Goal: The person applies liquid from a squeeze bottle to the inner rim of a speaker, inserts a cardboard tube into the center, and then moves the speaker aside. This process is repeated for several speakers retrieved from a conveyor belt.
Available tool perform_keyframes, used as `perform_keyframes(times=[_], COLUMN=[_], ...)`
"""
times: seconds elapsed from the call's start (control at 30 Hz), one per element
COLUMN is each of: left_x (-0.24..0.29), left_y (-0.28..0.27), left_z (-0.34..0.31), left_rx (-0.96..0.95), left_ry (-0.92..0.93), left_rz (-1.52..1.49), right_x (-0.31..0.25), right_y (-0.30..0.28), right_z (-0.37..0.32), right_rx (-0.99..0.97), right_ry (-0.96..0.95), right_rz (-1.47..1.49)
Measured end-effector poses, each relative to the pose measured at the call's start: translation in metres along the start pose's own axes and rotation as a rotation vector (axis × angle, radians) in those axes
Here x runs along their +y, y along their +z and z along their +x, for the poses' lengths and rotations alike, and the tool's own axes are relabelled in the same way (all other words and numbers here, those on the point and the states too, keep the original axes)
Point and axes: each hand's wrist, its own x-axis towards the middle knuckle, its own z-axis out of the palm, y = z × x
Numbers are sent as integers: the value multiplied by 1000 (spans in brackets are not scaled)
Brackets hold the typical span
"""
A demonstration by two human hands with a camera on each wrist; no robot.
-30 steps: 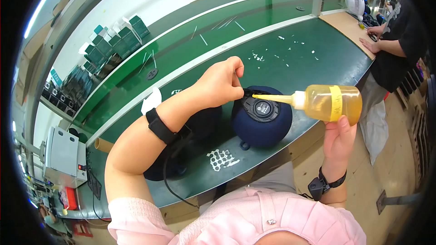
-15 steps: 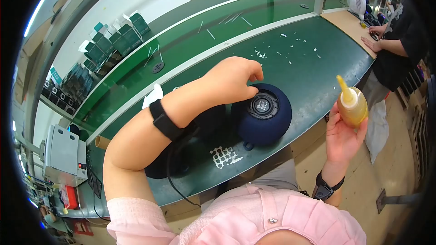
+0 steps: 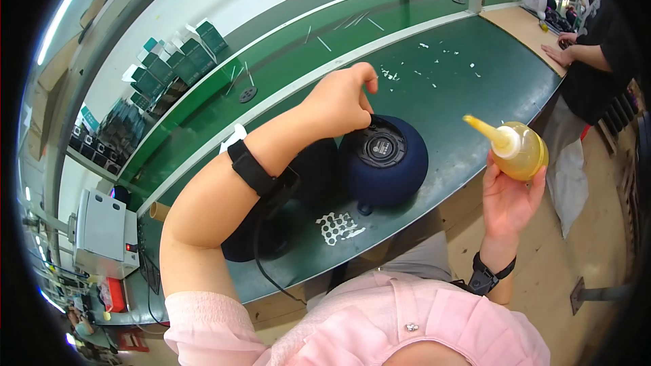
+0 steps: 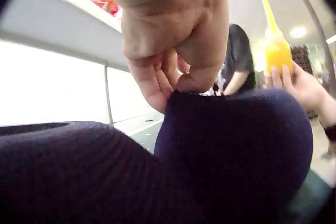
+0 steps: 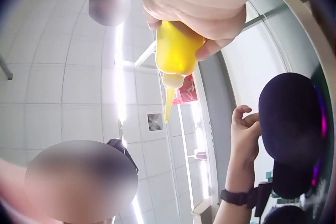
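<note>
A round dark-blue fabric-covered body [image 3: 390,179] stands on the green table, its black ring-shaped face [image 3: 383,146] turned up. At the far left of its rim, my left hand [image 3: 336,105] pinches the fabric edge; the left wrist view shows the fingers [image 4: 173,85] at a raised peak of the cloth [image 4: 236,145]. Off to the right, my right hand [image 3: 508,207] grips a clear bottle of yellow liquid [image 3: 521,154], its nozzle pointing up and left, apart from the blue body. The right wrist view also shows the bottle [image 5: 178,48] in the hand.
More dark round bodies [image 3: 315,169] stand under my left forearm. A perforated white sheet [image 3: 336,228] lies near the front edge, white scraps [image 3: 390,76] farther back. Boxes [image 3: 183,64] line the back left; another person's hand [image 3: 559,55] rests at the right end.
The bottle has left the blue body's face, where its nozzle pointed, and moved right, now tilted nozzle-up. My left hand has stayed at the rim.
</note>
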Motion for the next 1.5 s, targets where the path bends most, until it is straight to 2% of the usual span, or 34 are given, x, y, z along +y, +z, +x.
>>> perform_keyframes(times=[0.03,0.07,0.1,0.13,0.27,0.3,0.37,0.47,0.57,0.9,1.3,1.37,1.5], left_x=[-4,-6,-8,-8,-7,-7,-8,-11,-12,-12,-13,-13,-14], left_y=[-1,-2,-3,-3,0,0,2,4,4,4,6,6,7], left_z=[-1,-2,-4,-7,-19,-21,-24,-27,-27,-29,-29,-30,-29], left_rx=[-2,-16,-31,-46,-57,-49,-43,-21,-8,-30,-18,-13,-7], left_ry=[-2,-83,-166,-207,-265,-261,-261,-250,-245,-262,-230,-224,-225], left_rz=[2,-76,-155,-230,-336,-339,-349,-391,-414,-409,-371,-360,-365], right_x=[2,4,4,3,3,4,9,16,20,27,25,22,19], right_y=[4,6,3,-2,-5,-3,3,24,31,34,33,29,27], right_z=[-1,-1,-2,-5,-8,-9,-9,-9,-8,-6,-2,-1,-4], right_rx=[45,89,93,76,15,18,5,54,5,-29,37,-79,-75], right_ry=[-83,-164,-161,-205,-307,-304,-436,-373,-405,-384,-387,-409,-426], right_rz=[-149,-301,-301,-446,-821,-823,-1041,-1087,-1185,-1238,-1249,-1286,-1298])
